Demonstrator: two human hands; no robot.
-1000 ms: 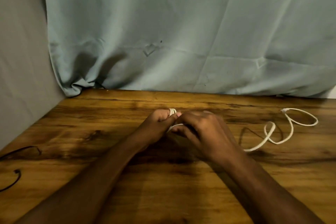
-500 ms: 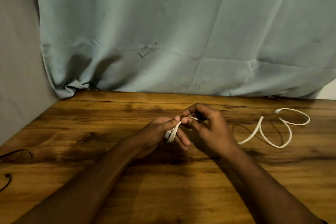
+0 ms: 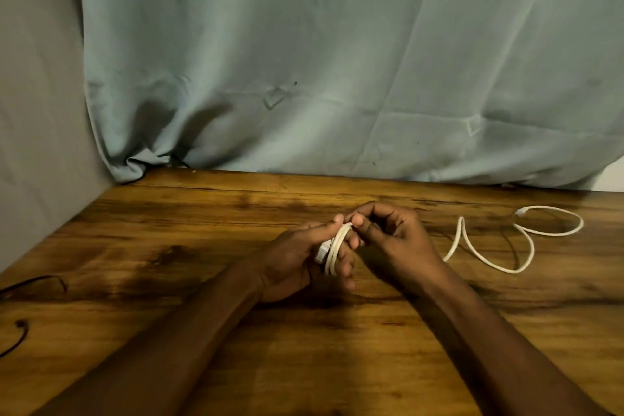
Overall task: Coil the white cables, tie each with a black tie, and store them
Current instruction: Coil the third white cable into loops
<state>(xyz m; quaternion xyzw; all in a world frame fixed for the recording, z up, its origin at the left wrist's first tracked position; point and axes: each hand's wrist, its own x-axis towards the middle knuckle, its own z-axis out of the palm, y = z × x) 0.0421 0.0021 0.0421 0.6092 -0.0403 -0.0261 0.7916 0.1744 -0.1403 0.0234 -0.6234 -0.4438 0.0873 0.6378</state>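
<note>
A white cable (image 3: 489,263) trails in loose curves over the wooden table (image 3: 169,230) to the right, its far plug end near the back right. Several turns of it form a small coil (image 3: 334,252) wrapped round the fingers of my left hand (image 3: 297,260), which holds the coil with a white plug against the palm. My right hand (image 3: 395,240) pinches the cable at the top of the coil, thumb against fingertips. Two black ties (image 3: 37,282) lie at the table's left edge, the nearer black tie (image 3: 18,334) partly cut off by the frame.
A pale blue cloth (image 3: 337,61) hangs behind the table down to its back edge. A grey wall (image 3: 33,111) closes the left side. Bare wood lies in front of my forearms.
My hands have lifted a little and turned, showing the coil on my left fingers. The loose cable on the right has been drawn closer and its loops have shrunk.
</note>
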